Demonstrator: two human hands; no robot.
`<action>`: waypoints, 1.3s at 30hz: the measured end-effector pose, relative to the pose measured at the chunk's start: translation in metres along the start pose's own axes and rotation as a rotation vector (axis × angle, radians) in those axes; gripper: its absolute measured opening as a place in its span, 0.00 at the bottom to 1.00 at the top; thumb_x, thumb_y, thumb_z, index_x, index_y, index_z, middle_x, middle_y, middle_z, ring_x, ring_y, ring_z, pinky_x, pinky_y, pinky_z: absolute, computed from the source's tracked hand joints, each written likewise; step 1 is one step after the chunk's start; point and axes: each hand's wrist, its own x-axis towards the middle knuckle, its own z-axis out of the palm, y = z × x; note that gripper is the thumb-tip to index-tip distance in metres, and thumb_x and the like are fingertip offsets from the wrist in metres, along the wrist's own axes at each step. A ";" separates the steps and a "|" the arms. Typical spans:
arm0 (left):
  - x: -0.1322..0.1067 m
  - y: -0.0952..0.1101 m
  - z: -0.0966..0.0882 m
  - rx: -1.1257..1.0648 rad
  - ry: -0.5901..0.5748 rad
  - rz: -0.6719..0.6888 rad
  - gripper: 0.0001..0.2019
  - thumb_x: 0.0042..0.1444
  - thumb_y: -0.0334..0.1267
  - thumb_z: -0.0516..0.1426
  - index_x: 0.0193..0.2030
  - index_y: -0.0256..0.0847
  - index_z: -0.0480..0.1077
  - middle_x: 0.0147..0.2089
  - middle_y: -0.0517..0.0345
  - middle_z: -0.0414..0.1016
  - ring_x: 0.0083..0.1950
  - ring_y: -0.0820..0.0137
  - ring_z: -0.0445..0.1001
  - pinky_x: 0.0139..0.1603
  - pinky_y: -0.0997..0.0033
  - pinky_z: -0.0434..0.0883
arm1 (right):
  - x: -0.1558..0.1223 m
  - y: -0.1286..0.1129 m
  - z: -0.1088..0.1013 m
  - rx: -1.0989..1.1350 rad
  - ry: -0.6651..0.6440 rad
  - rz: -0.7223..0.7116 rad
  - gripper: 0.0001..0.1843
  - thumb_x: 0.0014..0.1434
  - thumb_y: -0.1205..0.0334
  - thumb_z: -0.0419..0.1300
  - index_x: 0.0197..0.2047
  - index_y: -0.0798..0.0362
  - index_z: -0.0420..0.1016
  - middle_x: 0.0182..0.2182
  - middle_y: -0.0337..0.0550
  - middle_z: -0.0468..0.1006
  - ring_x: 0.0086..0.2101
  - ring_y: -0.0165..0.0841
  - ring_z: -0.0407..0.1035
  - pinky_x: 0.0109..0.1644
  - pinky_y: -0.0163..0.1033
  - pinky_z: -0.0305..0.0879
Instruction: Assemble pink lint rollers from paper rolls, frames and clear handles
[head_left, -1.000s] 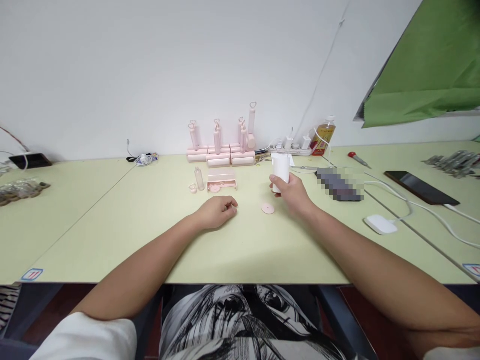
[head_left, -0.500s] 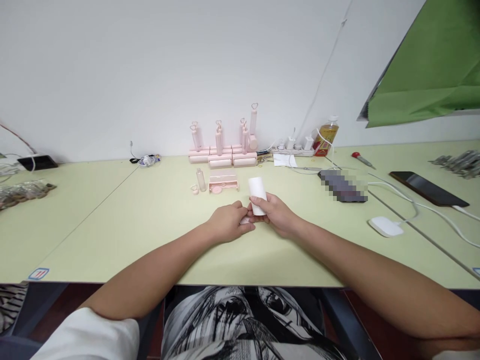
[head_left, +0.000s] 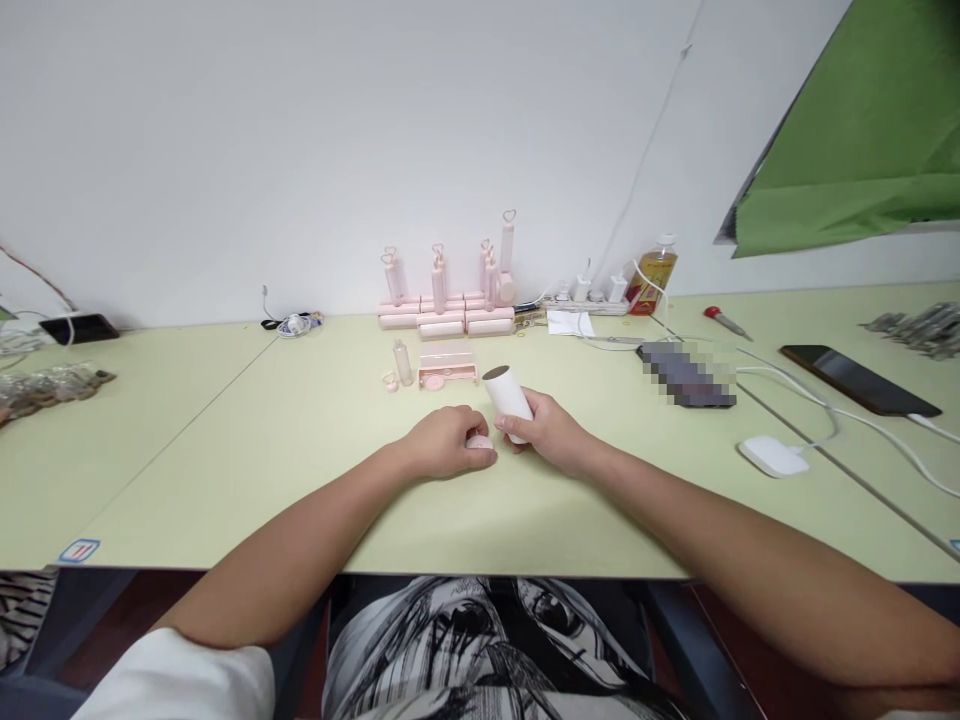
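Note:
My right hand (head_left: 551,430) is wrapped round a white paper roll (head_left: 511,403), which tilts to the left so the dark opening at its upper end shows. Just left of it, my left hand (head_left: 448,442) grips a small pale pink round piece (head_left: 479,442) low over the table; the fingers hide part of it. Beyond my hands lies an open pink case (head_left: 448,365) with a pink disc (head_left: 433,383) in front of its inside. Beside the case stand a clear pink tube (head_left: 403,362) and a small heart-shaped cap (head_left: 391,381).
Against the wall sit several pink rollers (head_left: 441,325) with heart-topped tubes (head_left: 438,280). A power strip (head_left: 585,303), a drink bottle (head_left: 652,278) and a screwdriver (head_left: 726,322) are at the back right. Phones (head_left: 859,379), cables and a white charger (head_left: 773,456) lie right.
My hands have moved apart. The white roll has tipped left and its upper end now faces me, while my left hand with the pink piece has shifted left.

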 end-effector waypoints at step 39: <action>0.002 -0.007 0.000 -0.174 0.078 0.011 0.12 0.50 0.46 0.59 0.37 0.40 0.71 0.33 0.59 0.72 0.31 0.70 0.68 0.30 0.72 0.61 | 0.000 0.003 -0.003 -0.094 -0.076 -0.052 0.21 0.49 0.50 0.66 0.39 0.53 0.65 0.24 0.33 0.68 0.24 0.28 0.60 0.27 0.35 0.57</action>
